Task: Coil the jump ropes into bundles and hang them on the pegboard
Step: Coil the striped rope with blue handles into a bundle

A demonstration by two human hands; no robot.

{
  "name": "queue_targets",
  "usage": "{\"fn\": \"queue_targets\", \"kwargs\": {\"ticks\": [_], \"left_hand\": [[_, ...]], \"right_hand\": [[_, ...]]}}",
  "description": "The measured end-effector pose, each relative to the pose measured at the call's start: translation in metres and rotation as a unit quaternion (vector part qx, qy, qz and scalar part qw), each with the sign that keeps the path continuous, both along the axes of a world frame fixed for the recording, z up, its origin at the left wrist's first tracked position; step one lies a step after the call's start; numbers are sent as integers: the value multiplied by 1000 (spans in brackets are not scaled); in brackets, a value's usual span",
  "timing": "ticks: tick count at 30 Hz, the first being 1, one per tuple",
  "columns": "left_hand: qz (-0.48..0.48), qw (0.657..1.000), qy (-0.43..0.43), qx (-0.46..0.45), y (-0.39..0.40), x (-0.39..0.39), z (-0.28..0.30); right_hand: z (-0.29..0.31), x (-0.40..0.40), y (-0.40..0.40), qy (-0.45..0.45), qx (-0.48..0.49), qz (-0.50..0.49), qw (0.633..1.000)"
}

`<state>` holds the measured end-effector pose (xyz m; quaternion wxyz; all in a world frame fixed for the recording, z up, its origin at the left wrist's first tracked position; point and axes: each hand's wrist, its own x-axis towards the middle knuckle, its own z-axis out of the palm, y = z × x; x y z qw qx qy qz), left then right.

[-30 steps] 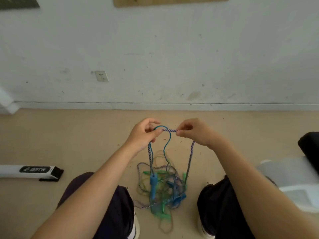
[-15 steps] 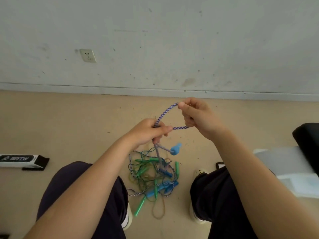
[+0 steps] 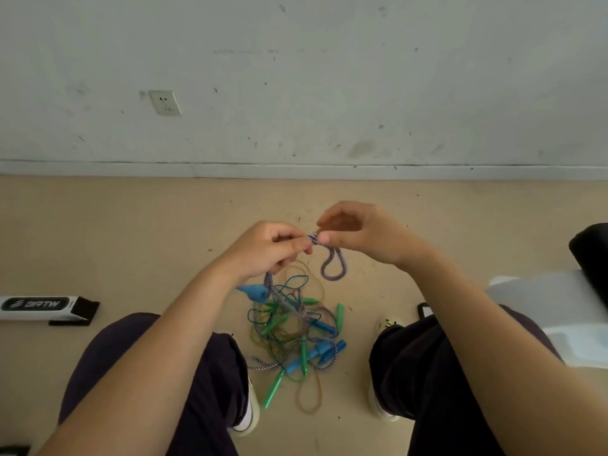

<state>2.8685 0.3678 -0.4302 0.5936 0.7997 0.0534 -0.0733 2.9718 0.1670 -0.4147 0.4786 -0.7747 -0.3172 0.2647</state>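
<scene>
Striped purple-and-white rope [image 3: 332, 261] bridges your two hands: your left hand [image 3: 266, 251] grips it, your right hand [image 3: 362, 235] pinches it. A small loop sags just below your right hand, while the tail drops under your left to the tangled pile [image 3: 296, 330] on the floor.

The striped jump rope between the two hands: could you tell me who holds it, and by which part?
Both hands pinch the striped jump rope on its cord: the left hand and the right hand meet at the top, a short loop dangling below. Its blue handle hangs free.

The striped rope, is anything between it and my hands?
No. Both hands already grip the striped rope: left hand, right hand. Its lower end runs into the tangled pile on the floor.
</scene>
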Motion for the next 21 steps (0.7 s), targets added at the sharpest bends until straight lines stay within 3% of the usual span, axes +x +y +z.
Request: {"fn": "queue_targets", "kwargs": {"ticks": [3, 7, 14, 17, 21], "left_hand": [[-18, 1000, -2, -5, -5, -1, -1], [-49, 998, 39, -12, 4, 0, -5], [-81, 986, 102, 107, 30, -5, -8], [-35, 997, 71, 22, 33, -7, -8], [103, 992, 6, -71, 16, -4, -12]], "right_hand": [[-2, -11, 12, 28, -32, 49, 998], [1, -5, 12, -37, -126, 45, 990], [2, 16, -7, -35, 31, -128, 991], [-5, 18, -9, -57, 27, -159, 985], [-13, 8, 2, -123, 18, -204, 971]]}}
